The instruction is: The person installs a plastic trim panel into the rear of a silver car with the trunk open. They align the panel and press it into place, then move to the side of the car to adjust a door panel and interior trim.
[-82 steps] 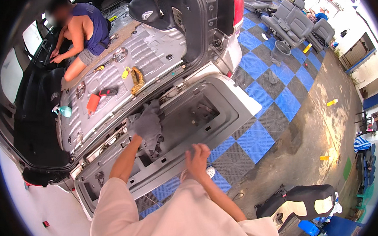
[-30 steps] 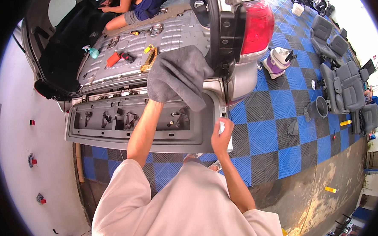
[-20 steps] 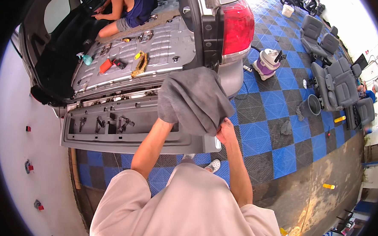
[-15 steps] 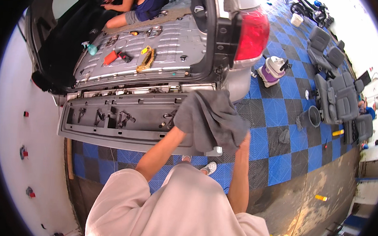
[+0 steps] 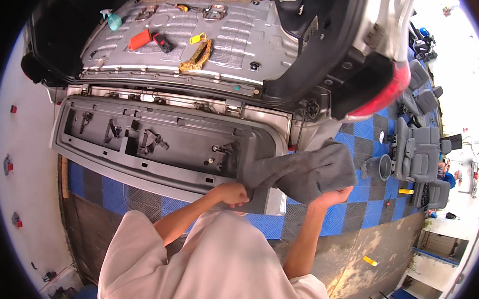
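While the dropped tailgate (image 5: 125, 158) stretches across the left and middle of the frame, I find the gray cloth (image 5: 317, 172) right of centre, lifted in front of the tailgate's right end and the checkered floor (image 5: 336, 224). Its long axis runs roughly left to right, climbing a little toward the right, with a narrow, twisted left part and a wide, bunched right part.

The right hand (image 5: 333, 196) is the nearer one by my reading: its grip is closed on the cloth's lower right edge, so nearly all the fabric lies up and to the left of it. The left hand (image 5: 234, 193) sits lower and further left, just beside the narrow end, with its fingers folded inward. I cannot tell from here whether that grip pinches a corner or only rests against it. Between the two hands the cloth makes a bridge, and that span is the relation I watch.

On the metal car floor (image 5: 233, 19) at the top of the frame I see a spray bottle (image 5: 114, 21), a red pouch (image 5: 140, 39) and a yellow tag (image 5: 198, 38).
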### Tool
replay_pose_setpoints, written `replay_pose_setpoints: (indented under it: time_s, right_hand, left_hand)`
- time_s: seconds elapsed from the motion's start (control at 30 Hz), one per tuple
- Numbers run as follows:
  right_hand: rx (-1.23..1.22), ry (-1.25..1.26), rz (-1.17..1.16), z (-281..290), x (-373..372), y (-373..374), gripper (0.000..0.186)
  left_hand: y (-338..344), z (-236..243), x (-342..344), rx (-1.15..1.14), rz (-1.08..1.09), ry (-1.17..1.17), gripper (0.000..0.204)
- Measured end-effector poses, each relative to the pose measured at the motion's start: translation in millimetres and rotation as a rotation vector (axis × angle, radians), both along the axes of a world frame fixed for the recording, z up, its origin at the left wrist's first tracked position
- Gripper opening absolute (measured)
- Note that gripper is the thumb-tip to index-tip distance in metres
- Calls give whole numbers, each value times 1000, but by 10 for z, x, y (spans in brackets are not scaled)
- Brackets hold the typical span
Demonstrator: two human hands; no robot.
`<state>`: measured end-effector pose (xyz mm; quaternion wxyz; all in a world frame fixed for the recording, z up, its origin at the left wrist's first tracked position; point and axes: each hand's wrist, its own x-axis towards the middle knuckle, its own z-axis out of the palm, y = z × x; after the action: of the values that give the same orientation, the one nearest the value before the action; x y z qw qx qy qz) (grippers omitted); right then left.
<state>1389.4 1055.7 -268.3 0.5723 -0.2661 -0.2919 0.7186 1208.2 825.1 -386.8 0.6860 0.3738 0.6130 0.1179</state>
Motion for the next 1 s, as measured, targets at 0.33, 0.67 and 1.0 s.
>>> replay_pose_setpoints:
  time_s: [0.33,0.67,1.0]
  right_hand:
    - [808,-1339,68,-1137,-1749,241,46]
    - [1558,-1855,-356,-663,-2038,672,34]
    - [2039,-2223,-273,1106,-2079,970,33]
  left_hand:
    - [-1650,46,-1404,545,1020,1225,36]
    - [-2653,-374,-1594,400,958,1452,75]
    - [-2645,-438,-1613,369,1005,1422,78]
